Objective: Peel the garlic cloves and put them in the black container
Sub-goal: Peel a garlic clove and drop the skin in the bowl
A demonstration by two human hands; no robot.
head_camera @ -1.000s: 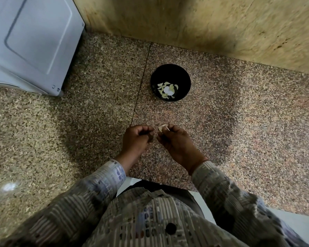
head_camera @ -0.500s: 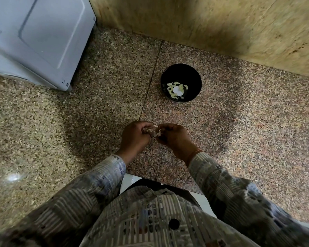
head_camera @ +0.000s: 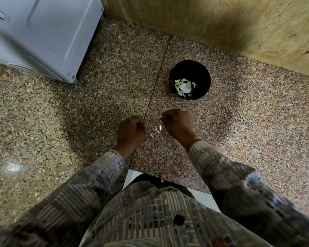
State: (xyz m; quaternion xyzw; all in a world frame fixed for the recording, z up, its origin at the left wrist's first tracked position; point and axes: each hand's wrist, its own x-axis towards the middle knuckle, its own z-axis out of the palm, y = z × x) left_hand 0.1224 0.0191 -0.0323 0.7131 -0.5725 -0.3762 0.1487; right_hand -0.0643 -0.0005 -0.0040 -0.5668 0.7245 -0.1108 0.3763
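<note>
The two hands, pressed together half a second ago, have drawn apart over the speckled brown granite counter [head_camera: 257, 131], near its front edge. The white boxy appliance [head_camera: 43, 32] stands at the counter's far left corner, as before.

The left hand [head_camera: 132, 131] is curled into a loose fist; whether it holds anything cannot be told. The right hand [head_camera: 177, 125] pinches a thin strip of papery garlic skin [head_camera: 161, 118] at its fingertips.

The round black container [head_camera: 202, 75] sits towards the far edge, beyond the right hand, with pale peeled garlic cloves [head_camera: 178, 83] in its bottom. Between the hands, where none showed earlier, a small pinkish unpeeled garlic clove [head_camera: 160, 128] and pale scraps of skin [head_camera: 154, 128] show against the stone.
</note>
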